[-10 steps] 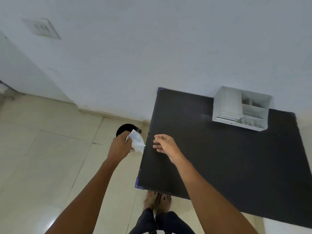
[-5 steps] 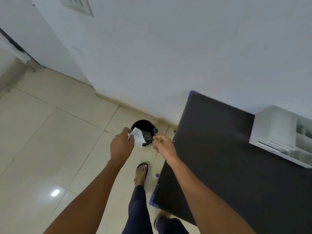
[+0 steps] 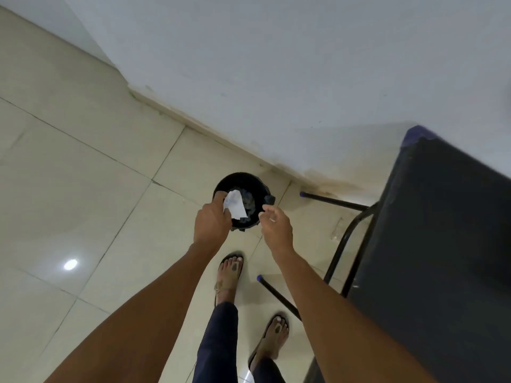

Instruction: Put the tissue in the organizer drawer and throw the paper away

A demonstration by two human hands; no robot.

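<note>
I pinch the crumpled paper [image 3: 235, 203] in my left hand [image 3: 211, 223], fingers clamped on its lower edge. The paper hangs directly over the open mouth of the black waste bin [image 3: 264, 189] on the floor. My right hand [image 3: 276, 226] hovers beside it, fingers loosely apart and empty. Judgement: release is straight down; the left hand is nearer.

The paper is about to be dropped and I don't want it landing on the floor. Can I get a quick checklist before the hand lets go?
1. Paper held in left hand: ok.
2. Paper over the black bin: ok as seen from above; its height over the rim, cannot tell.
3. Bin mouth open, no lid: ok.
4. Room left in bin: cannot tell; dark contents inside.
5. Right hand clear of the mouth: ok, at the bin's right edge.
</note>
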